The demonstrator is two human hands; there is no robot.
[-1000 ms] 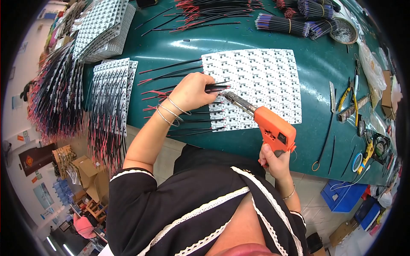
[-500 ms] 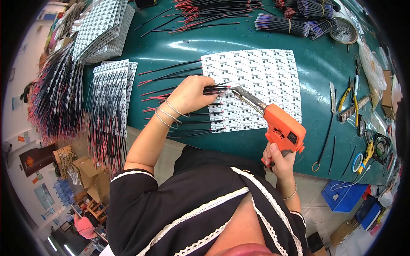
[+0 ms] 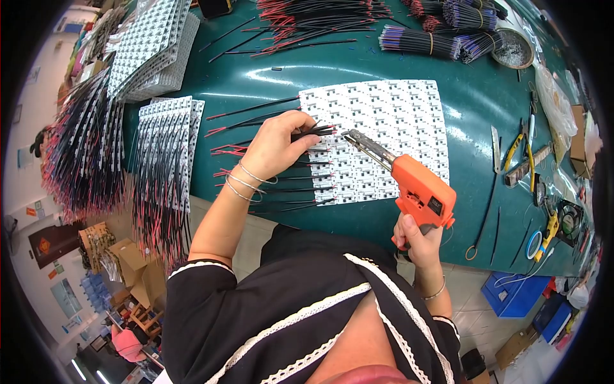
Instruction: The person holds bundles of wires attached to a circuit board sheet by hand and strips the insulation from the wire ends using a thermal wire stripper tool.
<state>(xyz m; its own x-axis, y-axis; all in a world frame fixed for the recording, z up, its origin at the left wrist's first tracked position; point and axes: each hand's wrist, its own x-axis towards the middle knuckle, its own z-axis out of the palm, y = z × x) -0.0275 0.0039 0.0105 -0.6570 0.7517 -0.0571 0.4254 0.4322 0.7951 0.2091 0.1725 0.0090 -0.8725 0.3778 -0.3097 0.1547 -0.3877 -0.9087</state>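
Those loose black wires (image 3: 327, 130) over the 9 o'clock side of the white board sheet (image 3: 390, 128) look light and bendy, so I'd pinch near the tips, like the left hand's (image 3: 281, 137) narrow grip does. Sheet's probably thin and stiff, flat on the bench (image 3: 256, 83); at 4 o'clock, the right hand's (image 3: 419, 240) grip wraps the orange soldering gun's (image 3: 422, 189) handle.

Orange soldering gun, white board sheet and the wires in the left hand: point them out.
Orange soldering gun (image 3: 421, 186), head view: its orange body.
White board sheet (image 3: 390, 118), head view: its upper face.
Wires (image 3: 324, 130) in the left hand (image 3: 284, 142), head view: their black insulation.
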